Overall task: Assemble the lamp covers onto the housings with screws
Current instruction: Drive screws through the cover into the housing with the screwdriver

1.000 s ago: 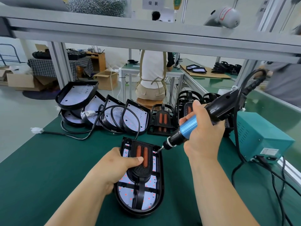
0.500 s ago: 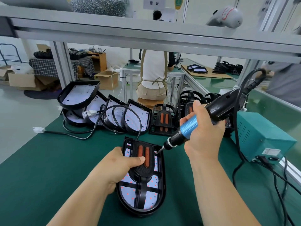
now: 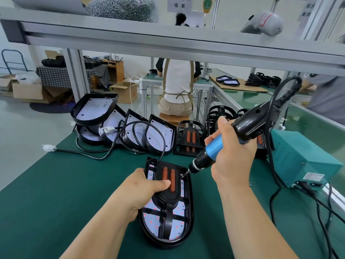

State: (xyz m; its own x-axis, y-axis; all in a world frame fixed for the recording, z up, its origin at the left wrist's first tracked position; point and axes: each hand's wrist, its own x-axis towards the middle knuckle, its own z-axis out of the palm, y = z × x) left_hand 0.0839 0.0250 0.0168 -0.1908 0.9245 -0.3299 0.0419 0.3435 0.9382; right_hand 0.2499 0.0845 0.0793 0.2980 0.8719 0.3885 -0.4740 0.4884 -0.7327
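A black lamp housing (image 3: 188, 227) lies flat on the green mat, its white LED board showing. A black cover (image 3: 169, 186) with two orange strips sits on top of it. My left hand (image 3: 143, 191) grips the housing's left side, thumb pressing the cover beside the strips. My right hand (image 3: 231, 156) grips a blue and black electric screwdriver (image 3: 214, 146). Its bit touches the cover's upper right corner. No screw is visible under the tip.
Several open housings (image 3: 130, 131) with a looped black cable lean in a row behind. More covers (image 3: 190, 139) stand to their right. A teal power box (image 3: 302, 157) with cables sits at right. A metal shelf rail (image 3: 168, 40) crosses overhead; a person sits beyond.
The screwdriver bit has come down a little onto the cover's upper right corner. My left hand keeps the same hold on the housing.
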